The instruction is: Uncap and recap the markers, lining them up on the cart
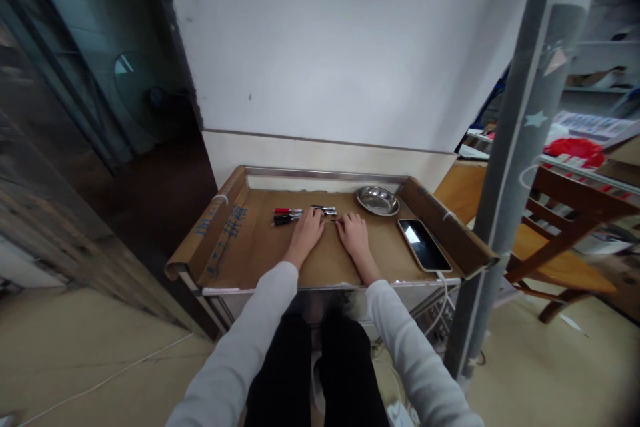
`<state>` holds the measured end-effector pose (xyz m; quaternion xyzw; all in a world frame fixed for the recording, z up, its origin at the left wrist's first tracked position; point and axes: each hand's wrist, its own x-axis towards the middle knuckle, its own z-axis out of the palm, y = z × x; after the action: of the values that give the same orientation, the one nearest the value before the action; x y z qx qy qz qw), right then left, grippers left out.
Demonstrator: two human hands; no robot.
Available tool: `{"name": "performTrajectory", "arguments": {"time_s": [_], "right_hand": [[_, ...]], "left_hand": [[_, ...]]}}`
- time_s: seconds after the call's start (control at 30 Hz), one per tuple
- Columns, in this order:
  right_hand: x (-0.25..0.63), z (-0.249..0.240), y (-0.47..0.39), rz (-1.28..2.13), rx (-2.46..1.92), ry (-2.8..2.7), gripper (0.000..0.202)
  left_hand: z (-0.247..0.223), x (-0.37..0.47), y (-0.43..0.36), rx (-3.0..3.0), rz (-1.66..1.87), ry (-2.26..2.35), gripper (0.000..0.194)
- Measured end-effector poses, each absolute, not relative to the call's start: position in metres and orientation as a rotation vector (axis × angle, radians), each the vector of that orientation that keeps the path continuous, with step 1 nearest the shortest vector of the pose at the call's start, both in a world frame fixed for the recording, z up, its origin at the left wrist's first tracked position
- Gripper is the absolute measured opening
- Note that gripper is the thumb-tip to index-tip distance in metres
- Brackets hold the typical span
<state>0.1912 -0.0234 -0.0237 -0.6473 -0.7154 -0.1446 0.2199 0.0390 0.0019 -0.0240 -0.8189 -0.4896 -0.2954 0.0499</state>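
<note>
Both my hands rest palm down on a cardboard-covered tray table [260, 250]. My left hand [306, 230] lies with its fingertips at a small row of pens: a red-capped pen [287, 211], a black pen [285, 219] and another dark pen [325, 209] just beyond the fingers. My right hand [353, 232] lies flat beside it, fingers spread, holding nothing; a thin dark tip shows at its index finger. Whether the left fingers touch a pen is hard to tell.
A round steel dish [378, 200] stands at the table's back right. A phone [424, 245] lies screen up on the right, with a white cable [443, 293] hanging off the front edge. A grey pole [505, 167] rises at right, a wooden chair [570, 240] behind it.
</note>
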Motion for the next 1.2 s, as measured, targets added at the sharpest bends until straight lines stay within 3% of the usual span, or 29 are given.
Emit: {"name": "performTrajectory", "arguments": {"time_s": [0.27,0.67,0.9,1.2], "right_hand": [[0.191,-0.022,-0.024,-0.361,-1.728,-2.051,0.019],[0.192,-0.017,-0.024,-0.143,-1.409,-2.118,0.018],[0.192,-0.015,-0.027,-0.252,-1.599,-2.005,0.020],[0.197,-0.017,-0.033,-0.349,-1.849,-1.777,0.022]], "left_hand": [[-0.022,0.038,0.003,-2.604,-0.923,-1.460,0.011],[-0.021,0.036,0.001,-2.925,-1.283,-1.379,0.019],[-0.025,0.040,0.005,-2.686,-1.057,-1.348,0.038],[-0.022,0.036,-0.007,-2.700,-0.855,-1.290,0.023]]}}
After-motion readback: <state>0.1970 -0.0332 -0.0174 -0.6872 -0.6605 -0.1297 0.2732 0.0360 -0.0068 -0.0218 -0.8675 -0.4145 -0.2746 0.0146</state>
